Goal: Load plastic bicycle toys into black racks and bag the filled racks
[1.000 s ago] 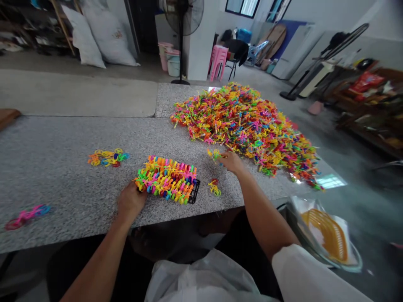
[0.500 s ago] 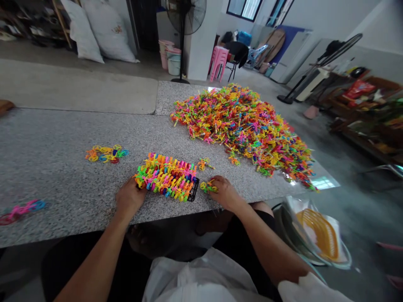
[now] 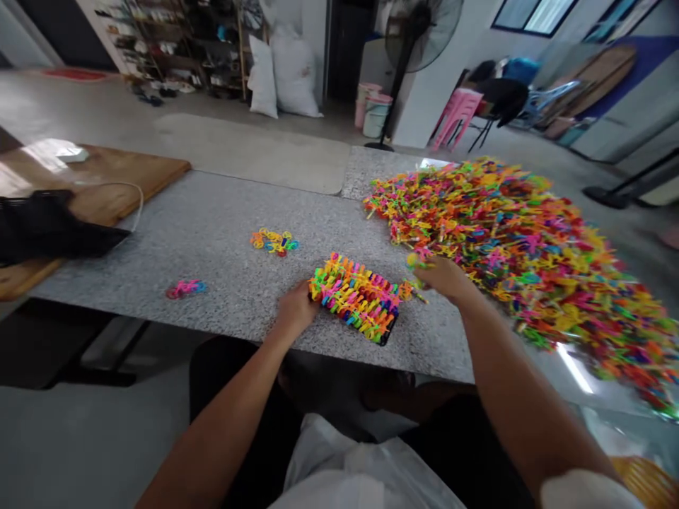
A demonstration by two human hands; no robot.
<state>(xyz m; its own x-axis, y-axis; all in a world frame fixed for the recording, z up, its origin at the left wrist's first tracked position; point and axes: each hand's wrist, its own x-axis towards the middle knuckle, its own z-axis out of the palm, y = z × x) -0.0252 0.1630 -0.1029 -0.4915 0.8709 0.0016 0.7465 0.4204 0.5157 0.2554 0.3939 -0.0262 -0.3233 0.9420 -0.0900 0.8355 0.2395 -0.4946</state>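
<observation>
A black rack stands on the speckled grey table, packed with rows of small bright plastic pieces. My left hand is closed around the rack's left end. Past the rack's right end, my right hand is pinched on a yellow-green plastic piece, at the near edge of a big heap of like pieces. Motion smears the fingers of that hand. An orange and yellow piece lies between the rack and my right hand.
A small cluster of yellow, orange and blue pieces lies beyond the rack, and a pink and blue cluster farther left. At the far left is a wooden board with a black object on it. A standing fan is behind the table.
My view has swung left. My right hand has moved away from beside the rack, forward to the heap's edge, with the yellow-green piece. My left hand stays on the rack, which is now more tilted in view.
</observation>
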